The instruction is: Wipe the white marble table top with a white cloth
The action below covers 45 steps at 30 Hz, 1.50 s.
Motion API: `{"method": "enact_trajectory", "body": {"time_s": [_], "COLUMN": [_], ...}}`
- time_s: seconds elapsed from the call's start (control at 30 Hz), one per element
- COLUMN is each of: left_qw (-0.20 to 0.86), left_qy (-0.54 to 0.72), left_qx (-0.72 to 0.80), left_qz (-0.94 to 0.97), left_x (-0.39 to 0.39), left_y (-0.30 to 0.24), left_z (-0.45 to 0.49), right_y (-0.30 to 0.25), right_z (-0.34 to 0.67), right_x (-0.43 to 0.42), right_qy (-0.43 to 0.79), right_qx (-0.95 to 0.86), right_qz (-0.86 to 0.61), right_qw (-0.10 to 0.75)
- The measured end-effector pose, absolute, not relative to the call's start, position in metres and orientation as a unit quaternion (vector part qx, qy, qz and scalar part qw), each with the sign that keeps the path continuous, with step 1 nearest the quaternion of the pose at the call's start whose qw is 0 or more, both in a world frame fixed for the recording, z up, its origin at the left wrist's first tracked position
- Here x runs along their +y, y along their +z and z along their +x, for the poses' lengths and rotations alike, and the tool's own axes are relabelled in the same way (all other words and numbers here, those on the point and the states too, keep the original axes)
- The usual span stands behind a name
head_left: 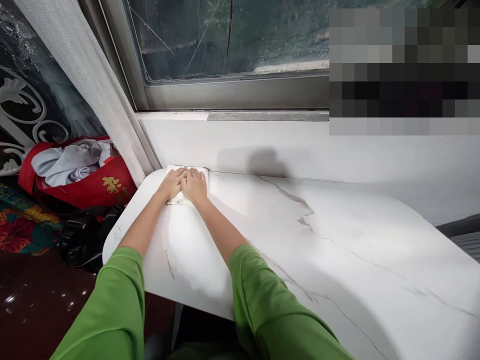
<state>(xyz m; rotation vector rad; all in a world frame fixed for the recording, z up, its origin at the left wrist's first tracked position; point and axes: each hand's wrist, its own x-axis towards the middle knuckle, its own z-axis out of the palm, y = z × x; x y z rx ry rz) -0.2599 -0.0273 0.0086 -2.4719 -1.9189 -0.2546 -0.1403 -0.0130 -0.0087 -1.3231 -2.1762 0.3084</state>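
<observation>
White table [360, 210], grey veining, fills most of the lower view, long edge against the wall [337, 155]. Window [225, 45] above it, metal frame. White curtain [93, 75] hangs left of window. Red bag [84, 185] with pale fabric inside, beyond table's left end; black bag [80, 240] just below it. White cloth [180, 198], maybe paper, lies on table's far left corner by the wall, under both hands. Left hand [172, 184] and right hand [195, 185] side by side, touching, palms down, fingers extended, pressing cloth flat, not clenched.
</observation>
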Motion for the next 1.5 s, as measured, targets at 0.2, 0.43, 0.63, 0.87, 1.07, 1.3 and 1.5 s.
{"method": "enact_trajectory", "body": {"time_s": [0.2,0.43,0.63,0.87,1.07,1.3,1.5], "left_qw": [0.012,0.039,0.02,-0.021,-0.003,0.018,0.002], "left_qy": [-0.088,-0.092,-0.11,-0.09,-0.09,-0.106,-0.09], "left_qx": [-0.627,-0.612,-0.477,-0.434,-0.462,-0.485,-0.439], "left_qz": [-0.774,-0.785,-0.872,-0.896,-0.882,-0.868,-0.894], "left_x": [-0.032,-0.153,-0.253,-0.18,-0.066,0.003,-0.026], "left_y": [0.008,-0.001,0.007,0.006,0.001,-0.001,0.0], "left_z": [-0.214,-0.165,-0.119,-0.086,-0.057,-0.029,-0.017], "right_y": [-0.012,-0.01,-0.003,-0.007,-0.01,-0.019,-0.024], "right_z": [-0.097,-0.027,0.052,0.077,0.088,0.107,0.126], "right_x": [-0.009,-0.112,-0.225,-0.177,-0.06,0.016,-0.031], "right_qy": [0.108,0.103,0.124,0.161,0.126,0.093,0.07], "right_qx": [-0.825,-0.882,-0.907,-0.836,-0.826,-0.813,-0.805], "right_qz": [-0.474,-0.381,-0.334,-0.483,-0.504,-0.513,-0.533], "right_qw": [0.288,0.257,0.225,0.205,0.218,0.258,0.249]}}
